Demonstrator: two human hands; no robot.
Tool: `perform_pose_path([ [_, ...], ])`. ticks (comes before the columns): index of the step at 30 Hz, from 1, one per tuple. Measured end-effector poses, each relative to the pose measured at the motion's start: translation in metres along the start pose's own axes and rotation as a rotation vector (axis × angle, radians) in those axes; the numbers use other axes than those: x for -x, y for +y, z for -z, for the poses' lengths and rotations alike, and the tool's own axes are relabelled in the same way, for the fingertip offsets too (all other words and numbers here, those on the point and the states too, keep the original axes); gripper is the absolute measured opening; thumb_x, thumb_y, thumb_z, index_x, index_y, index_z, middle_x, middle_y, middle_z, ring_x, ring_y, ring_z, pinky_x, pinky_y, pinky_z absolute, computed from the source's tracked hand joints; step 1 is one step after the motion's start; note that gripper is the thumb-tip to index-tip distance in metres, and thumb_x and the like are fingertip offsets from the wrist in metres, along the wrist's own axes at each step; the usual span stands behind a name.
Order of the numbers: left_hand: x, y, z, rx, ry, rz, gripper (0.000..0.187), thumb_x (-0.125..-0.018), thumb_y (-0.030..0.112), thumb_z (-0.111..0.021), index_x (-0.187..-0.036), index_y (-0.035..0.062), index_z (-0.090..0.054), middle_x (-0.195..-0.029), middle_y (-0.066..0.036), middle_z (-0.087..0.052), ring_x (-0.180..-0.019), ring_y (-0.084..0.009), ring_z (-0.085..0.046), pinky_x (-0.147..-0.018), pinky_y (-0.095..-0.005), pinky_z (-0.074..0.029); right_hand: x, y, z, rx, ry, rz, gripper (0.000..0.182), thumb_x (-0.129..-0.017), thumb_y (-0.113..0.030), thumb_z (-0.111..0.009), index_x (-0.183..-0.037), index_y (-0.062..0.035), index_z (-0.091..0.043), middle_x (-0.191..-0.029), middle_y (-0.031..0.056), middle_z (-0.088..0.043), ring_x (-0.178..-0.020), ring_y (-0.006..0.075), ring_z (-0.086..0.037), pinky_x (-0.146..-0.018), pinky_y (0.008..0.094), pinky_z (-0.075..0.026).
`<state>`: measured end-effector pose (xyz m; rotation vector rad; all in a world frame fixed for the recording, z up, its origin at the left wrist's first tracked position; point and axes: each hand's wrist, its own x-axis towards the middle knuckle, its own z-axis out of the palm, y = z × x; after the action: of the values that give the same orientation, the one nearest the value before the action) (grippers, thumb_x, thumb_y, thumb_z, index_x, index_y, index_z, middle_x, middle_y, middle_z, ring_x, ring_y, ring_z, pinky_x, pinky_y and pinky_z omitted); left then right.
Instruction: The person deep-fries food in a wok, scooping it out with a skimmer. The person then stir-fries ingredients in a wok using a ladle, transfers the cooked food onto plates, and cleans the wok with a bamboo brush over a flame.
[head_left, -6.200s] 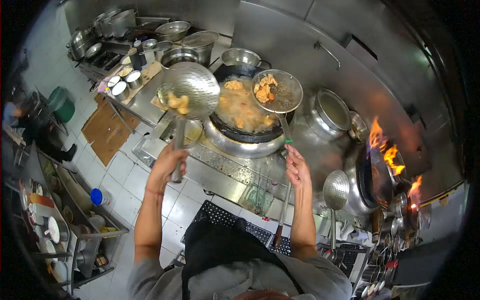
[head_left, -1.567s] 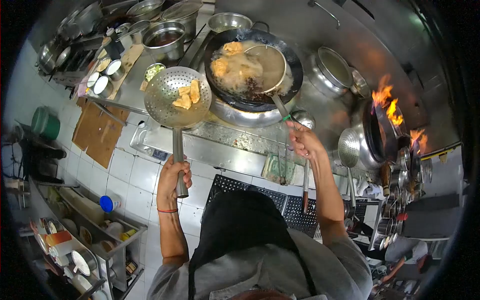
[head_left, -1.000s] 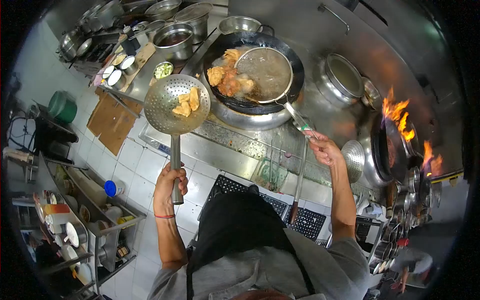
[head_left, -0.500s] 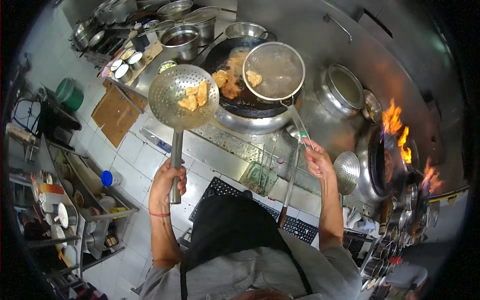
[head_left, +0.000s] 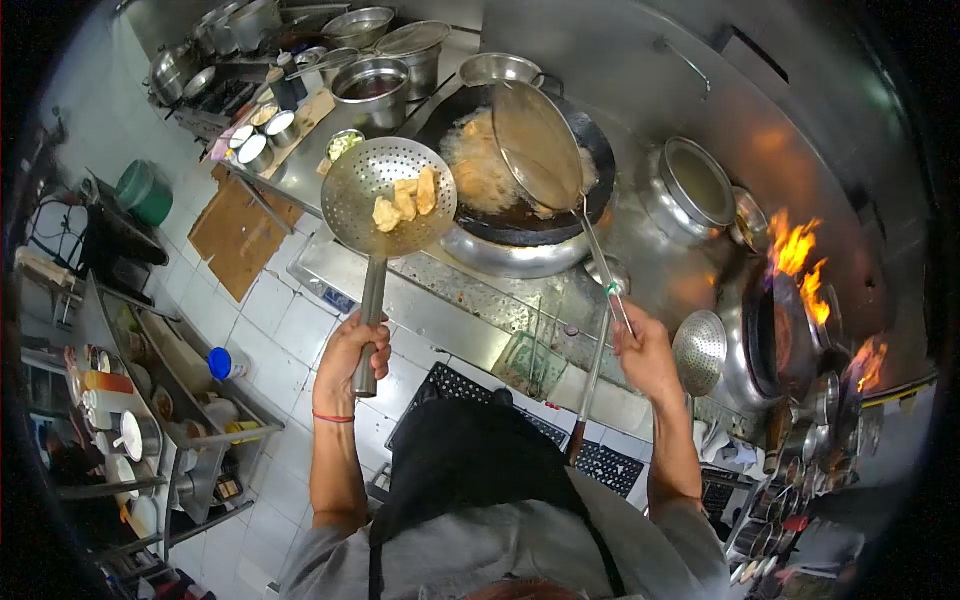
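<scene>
Place: commercial-style kitchen | centre: large black wok [head_left: 505, 228] of foaming liquid on a steel range [head_left: 655, 270] | right: open flames [head_left: 792, 248] beside second wok [head_left: 762, 330] | far left: steel pots [head_left: 375, 108] crowding a counter [head_left: 300, 185] | near left: loaded metal shelving [head_left: 105, 488] | floor: white tiles [head_left: 262, 350]

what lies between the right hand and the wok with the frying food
In the head view, the mesh strainer's handle runs from the right hand toward the wok, and a ladle's bowl shows behind it.

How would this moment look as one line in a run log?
left hand: holds perforated ladle with golden pieces | right hand: holds mesh strainer, tilted over wok | wok: food in frothing liquid
</scene>
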<state>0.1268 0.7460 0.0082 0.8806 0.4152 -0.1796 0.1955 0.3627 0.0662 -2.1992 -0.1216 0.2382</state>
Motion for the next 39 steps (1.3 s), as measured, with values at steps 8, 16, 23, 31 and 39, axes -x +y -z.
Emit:
perform_pose_path([
  [8,0.018,-0.008,0.026,0.056,0.077,-0.004,0.025,-0.078,0.001,-0.053,-0.102,0.0016,-0.046,-0.063,-0.005,-0.046,-0.04,-0.0121,-0.044,-0.033,-0.0269,-0.038,-0.096,0.042,-0.078,0.04,0.027,0.025,0.036,-0.092,-0.006,-0.045,-0.128,-0.0036,-0.049,-0.068,0.0057,-0.054,-0.034,0.0118,-0.039,-0.029,0.0299,-0.029],
  [16,0.03,-0.009,0.042,0.101,0.116,-0.042,0.025,-0.078,0.003,-0.054,-0.103,0.0024,-0.046,-0.063,-0.005,-0.046,-0.04,-0.0116,-0.044,-0.033,-0.0257,-0.036,-0.102,0.037,-0.038,-0.966,-0.38,-0.485,0.041,-0.096,-0.008,-0.043,-0.136,-0.0087,-0.036,-0.068,0.0001,-0.043,-0.035,0.0033,-0.026,-0.024,0.0198,-0.02],
  [23,0.03,-0.012,0.051,0.13,0.145,-0.033,0.026,-0.078,0.003,-0.055,-0.103,0.002,-0.046,-0.062,-0.005,-0.045,-0.041,-0.0119,-0.044,-0.032,-0.0258,-0.036,-0.087,0.079,-0.06,-1.248,-0.403,-0.356,0.04,-0.094,-0.01,-0.05,-0.133,-0.0102,-0.042,-0.068,-0.0038,-0.044,-0.035,0.0019,-0.028,-0.024,0.0174,-0.02],
  [31,0.028,-0.015,0.05,0.134,0.139,-0.022,0.026,-0.077,0.002,-0.054,-0.101,0.0014,-0.047,-0.062,-0.005,-0.045,-0.04,-0.0123,-0.044,-0.032,-0.0263,-0.037,-0.074,0.062,-0.067,-1.169,-0.197,-0.221,0.044,-0.093,-0.01,-0.053,-0.135,-0.0067,-0.04,-0.062,-0.0003,-0.047,-0.033,0.0033,-0.029,-0.024,0.0195,-0.023],
  [39,0.031,-0.015,0.052,0.144,0.151,-0.038,0.025,-0.077,0.002,-0.054,-0.101,0.0002,-0.046,-0.062,-0.006,-0.046,-0.04,-0.0127,-0.043,-0.032,-0.0268,-0.038,-0.093,0.042,-0.057,-0.788,0.038,-0.148,0.043,-0.094,-0.008,-0.048,-0.136,-0.0021,-0.039,-0.059,0.0016,-0.048,-0.031,0.0074,-0.031,-0.025,0.0245,-0.023],
])
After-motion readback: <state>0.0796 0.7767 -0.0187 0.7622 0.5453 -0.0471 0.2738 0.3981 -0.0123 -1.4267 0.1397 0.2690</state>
